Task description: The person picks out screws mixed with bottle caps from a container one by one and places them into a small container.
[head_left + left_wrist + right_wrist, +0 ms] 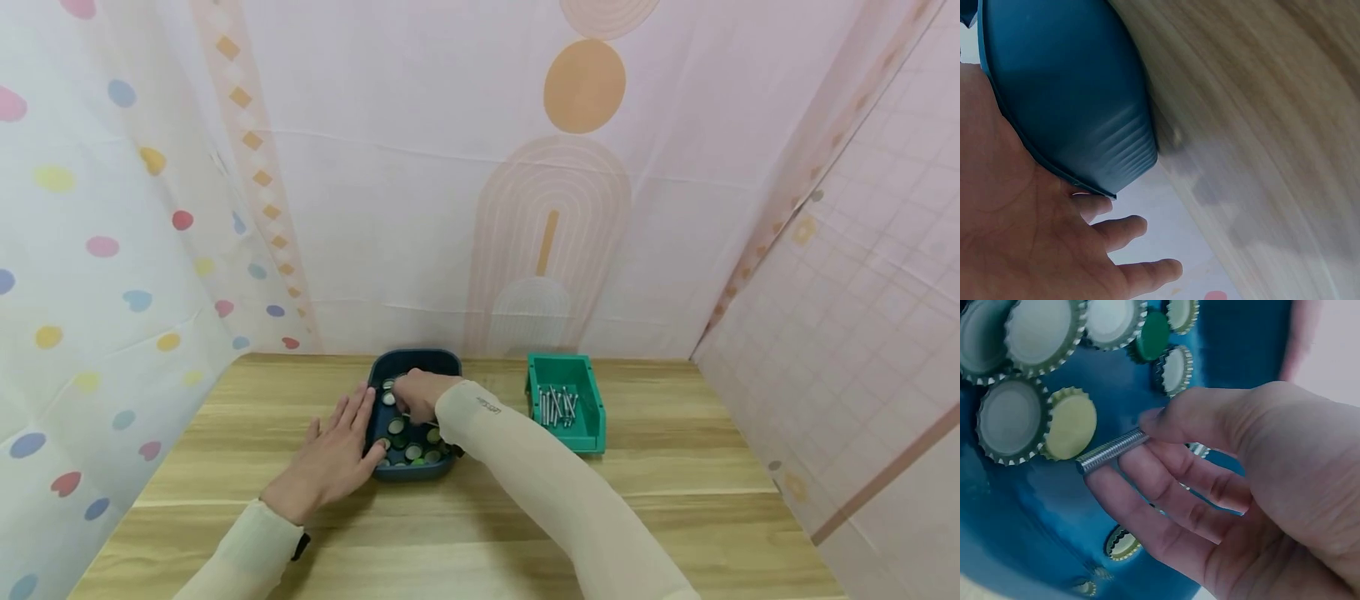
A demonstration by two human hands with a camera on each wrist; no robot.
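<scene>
A dark blue plastic bin [417, 472] with bottle caps [413, 452] in it stands toward the back of the table. At its left rim rests my left hand [333, 454], fingers extended and thumb over the edge. The left wrist view has the palm [1016, 219] against the rim, beside the bin's ribbed outer wall [1072, 81]. My right hand [420, 393] reaches inside the bin. Between thumb and fingers it pinches a threaded metal bolt [1110, 453], whose other end is hidden by the thumb. Silver, green and yellow caps [1011, 420] lie around these fingers.
To the right stands a green open-front parts bin [597, 408] holding several long metal bolts [557, 406]. Patterned cloth [390, 208] hangs along the back and both sides of the wooden table [660, 500].
</scene>
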